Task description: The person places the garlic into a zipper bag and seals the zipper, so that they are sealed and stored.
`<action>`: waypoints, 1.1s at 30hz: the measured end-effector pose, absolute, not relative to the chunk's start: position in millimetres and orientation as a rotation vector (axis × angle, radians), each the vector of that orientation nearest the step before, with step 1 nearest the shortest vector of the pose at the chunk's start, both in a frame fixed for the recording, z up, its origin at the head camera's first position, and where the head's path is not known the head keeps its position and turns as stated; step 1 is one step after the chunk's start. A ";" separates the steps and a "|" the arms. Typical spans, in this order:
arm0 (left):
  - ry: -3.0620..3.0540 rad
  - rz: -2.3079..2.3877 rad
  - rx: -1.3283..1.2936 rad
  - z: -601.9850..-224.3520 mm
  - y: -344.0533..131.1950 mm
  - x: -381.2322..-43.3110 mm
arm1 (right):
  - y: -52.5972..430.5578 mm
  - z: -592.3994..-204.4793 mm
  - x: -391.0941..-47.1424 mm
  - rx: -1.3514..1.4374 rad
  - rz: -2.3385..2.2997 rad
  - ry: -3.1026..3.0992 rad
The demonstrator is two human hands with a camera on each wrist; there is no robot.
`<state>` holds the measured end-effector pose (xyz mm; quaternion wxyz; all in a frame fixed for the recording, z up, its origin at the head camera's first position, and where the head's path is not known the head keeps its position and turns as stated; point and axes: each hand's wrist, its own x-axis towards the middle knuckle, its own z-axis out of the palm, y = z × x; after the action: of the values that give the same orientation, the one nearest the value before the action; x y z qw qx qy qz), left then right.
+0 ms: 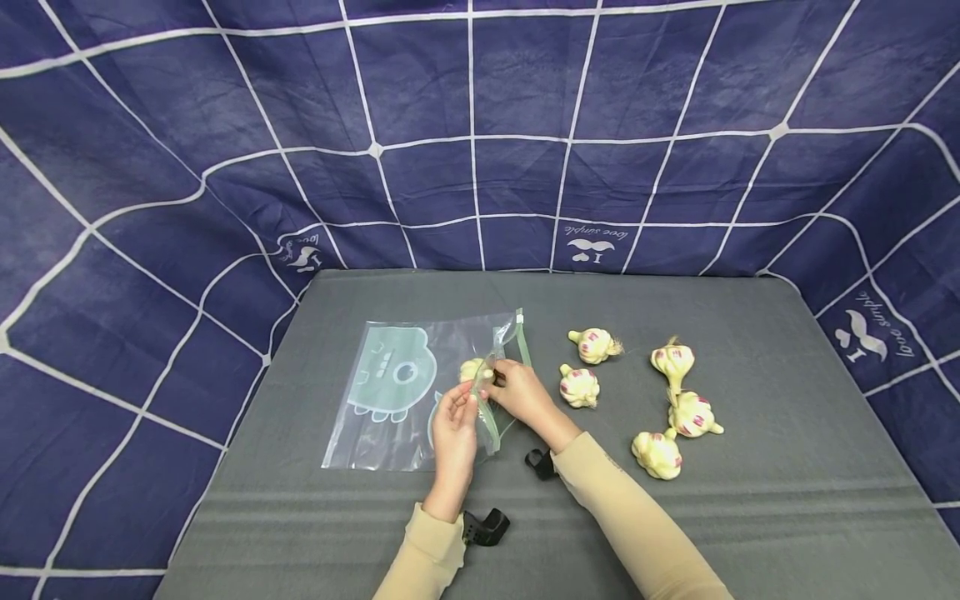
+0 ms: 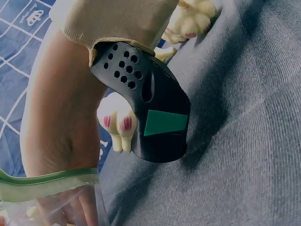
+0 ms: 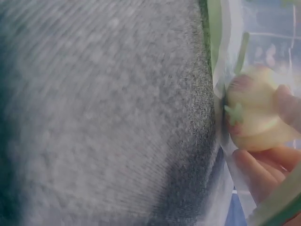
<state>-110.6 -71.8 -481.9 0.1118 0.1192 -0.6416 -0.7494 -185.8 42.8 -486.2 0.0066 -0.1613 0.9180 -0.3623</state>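
Note:
A clear zip bag (image 1: 397, 442) with a green closure and a pale printed cartoon lies flat on the table, its opening towards the right. My left hand (image 1: 455, 425) pinches the near lip of that opening. My right hand (image 1: 521, 392) reaches into the mouth of the bag, and in the right wrist view its thumb and fingers hold a garlic bulb (image 3: 256, 113), seen through the plastic. The same garlic bulb (image 1: 474, 369) shows at the fingertips in the head view. Part of the right hand (image 2: 70, 207) appears behind the green strip (image 2: 51, 181) in the left wrist view.
To the right of the bag lie several garlic bulbs: two near it, an upper bulb (image 1: 596, 345) and a lower bulb (image 1: 579, 387), and others farther right, including a bulb (image 1: 657, 454) nearest the front. A blue gridded cloth (image 1: 525, 175) surrounds the grey tabletop (image 1: 787, 400).

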 end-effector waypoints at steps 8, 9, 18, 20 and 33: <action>-1.931 -2.181 0.404 -480.4 -68.6 -110.8 | 48.0 -479.9 -183.6 -0.434 -1.174 2.843; -1.938 -2.183 0.406 -479.8 -68.4 -110.9 | 49.5 -478.1 -182.5 -0.437 -1.163 2.854; -1.949 -2.286 0.531 -477.0 -70.6 -114.2 | 70.4 -462.9 -165.8 -0.316 -1.345 2.739; -1.957 -2.288 0.541 -476.6 -70.5 -114.1 | 76.4 -459.5 -161.4 -0.304 -1.374 2.749; -1.899 -2.343 0.531 -474.5 -67.4 -113.8 | 132.3 -436.5 -128.7 -0.209 -1.585 2.804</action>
<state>-113.8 -67.4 -474.5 0.0397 0.1732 -0.6196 -0.7646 -128.7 132.3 -436.5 -0.0430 -0.0647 0.8679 -0.4907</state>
